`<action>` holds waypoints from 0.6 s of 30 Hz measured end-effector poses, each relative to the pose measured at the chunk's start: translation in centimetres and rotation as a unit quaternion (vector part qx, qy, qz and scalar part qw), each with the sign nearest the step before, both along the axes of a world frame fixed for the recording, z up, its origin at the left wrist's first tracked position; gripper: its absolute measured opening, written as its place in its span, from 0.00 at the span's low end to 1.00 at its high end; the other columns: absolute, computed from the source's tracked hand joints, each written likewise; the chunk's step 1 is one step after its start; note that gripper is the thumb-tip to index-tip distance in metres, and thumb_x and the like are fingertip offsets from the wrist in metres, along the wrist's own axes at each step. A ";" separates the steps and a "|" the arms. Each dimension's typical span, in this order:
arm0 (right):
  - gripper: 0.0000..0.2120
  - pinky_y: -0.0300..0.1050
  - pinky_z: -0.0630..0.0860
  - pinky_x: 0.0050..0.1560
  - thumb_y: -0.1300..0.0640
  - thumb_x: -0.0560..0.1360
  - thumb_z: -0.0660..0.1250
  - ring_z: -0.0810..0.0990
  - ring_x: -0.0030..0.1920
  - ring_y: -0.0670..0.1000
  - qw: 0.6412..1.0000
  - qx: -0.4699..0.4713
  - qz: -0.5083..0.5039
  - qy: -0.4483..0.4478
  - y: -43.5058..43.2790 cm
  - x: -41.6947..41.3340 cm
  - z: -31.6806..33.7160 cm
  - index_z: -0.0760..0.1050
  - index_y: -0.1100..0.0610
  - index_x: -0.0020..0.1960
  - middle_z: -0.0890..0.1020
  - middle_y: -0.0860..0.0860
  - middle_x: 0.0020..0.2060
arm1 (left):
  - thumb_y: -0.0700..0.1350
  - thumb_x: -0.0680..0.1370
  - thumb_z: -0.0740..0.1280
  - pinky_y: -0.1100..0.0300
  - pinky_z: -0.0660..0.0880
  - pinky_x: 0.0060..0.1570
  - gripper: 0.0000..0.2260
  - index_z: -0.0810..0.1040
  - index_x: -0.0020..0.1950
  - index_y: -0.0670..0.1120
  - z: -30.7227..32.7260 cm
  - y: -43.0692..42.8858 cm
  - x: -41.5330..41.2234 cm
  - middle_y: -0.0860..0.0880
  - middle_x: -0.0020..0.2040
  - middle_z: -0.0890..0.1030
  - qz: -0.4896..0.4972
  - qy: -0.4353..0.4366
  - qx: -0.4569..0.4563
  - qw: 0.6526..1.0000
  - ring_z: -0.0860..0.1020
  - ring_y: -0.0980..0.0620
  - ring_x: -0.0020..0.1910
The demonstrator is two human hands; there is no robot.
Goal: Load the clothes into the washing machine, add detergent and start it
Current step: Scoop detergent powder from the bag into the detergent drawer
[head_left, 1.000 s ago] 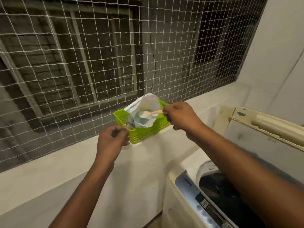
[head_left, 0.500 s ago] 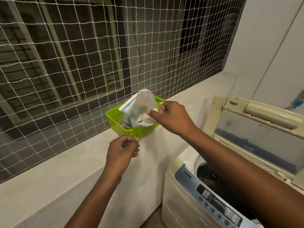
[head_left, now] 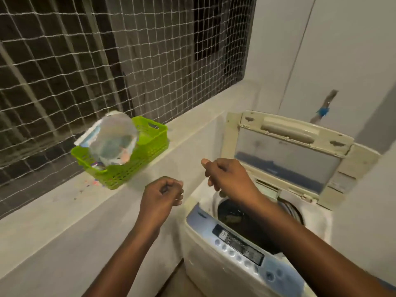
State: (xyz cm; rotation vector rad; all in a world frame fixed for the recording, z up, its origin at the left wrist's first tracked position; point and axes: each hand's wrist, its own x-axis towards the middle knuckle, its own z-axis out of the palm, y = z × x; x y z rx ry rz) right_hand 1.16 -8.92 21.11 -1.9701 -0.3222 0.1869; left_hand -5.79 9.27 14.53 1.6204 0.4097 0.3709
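A green plastic basket (head_left: 150, 146) sits on the pale ledge (head_left: 53, 215) and holds a crumpled clear detergent bag (head_left: 113, 140). The top-loading washing machine (head_left: 203, 264) stands at the lower right with its lid (head_left: 289, 151) raised. Dark clothes (head_left: 233, 218) lie in the drum. My left hand (head_left: 161, 192) hangs in a loose fist in front of the ledge, below the basket. My right hand (head_left: 227, 179) hovers over the drum's back-left rim, fingers curled and thumb out. Nothing shows in either hand; the palms are hidden.
A white net (head_left: 128, 61) covers the window opening above the ledge. The control panel (head_left: 237, 245) with a row of buttons runs along the machine's front edge. A tap with blue tape (head_left: 323, 110) sticks out of the white wall behind the lid.
My right hand has left the detergent bag and moved down and right over the drum. My left hand has dropped below the basket. The view has swung toward the machine.
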 end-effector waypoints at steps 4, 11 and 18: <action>0.23 0.40 0.74 0.27 0.41 0.81 0.65 0.78 0.27 0.44 0.999 0.025 -0.027 0.032 -4.9 0.5 -1.9 0.83 0.61 0.45 0.85 0.53 0.32 | 0.40 0.79 0.72 0.49 0.84 0.44 0.07 0.85 0.42 0.47 -0.4 -4.2 2.2 0.46 0.37 0.85 -0.026 0.008 0.014 1.000 0.85 0.45 0.38; 0.18 0.40 0.75 0.30 0.45 0.82 0.66 0.79 0.30 0.46 0.990 0.079 -0.077 0.089 -12.9 1.1 -6.2 0.82 0.59 0.46 0.84 0.51 0.33 | 0.43 0.79 0.73 0.49 0.84 0.47 0.04 0.85 0.46 0.47 -2.3 -11.2 4.7 0.45 0.42 0.87 -0.078 0.031 0.024 0.996 0.87 0.44 0.42; 0.17 0.38 0.78 0.32 0.50 0.82 0.66 0.80 0.32 0.45 0.976 0.091 -0.139 0.143 -17.4 2.1 -11.2 0.81 0.64 0.49 0.84 0.50 0.33 | 0.39 0.80 0.70 0.51 0.84 0.45 0.05 0.85 0.46 0.45 -5.5 -15.5 7.4 0.42 0.44 0.86 -0.135 0.074 0.038 0.987 0.86 0.43 0.43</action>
